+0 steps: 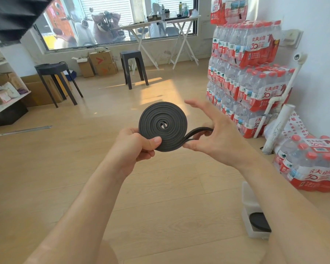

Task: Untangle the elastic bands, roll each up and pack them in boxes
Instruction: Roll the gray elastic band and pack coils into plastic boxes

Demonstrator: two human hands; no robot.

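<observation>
Above the wood floor [84,168], beside the stacked water packs [246,73], you work in mid-air. Clear box [249,204] sits on the floor low right, well apart from your hands, another rolled band [259,222] inside it. The black band [163,124] is up between your hands, nearly all wound into a flat coil. Your left hand [135,147] grips the coil's lower edge, thumb on its face. Your right hand [217,134] pinches the loose end [200,130] just beside the coil, other fingers spread. Risk: ease that left thumb and the coil likely springs open. A slack last wrap could unroll on the way to the box.
</observation>
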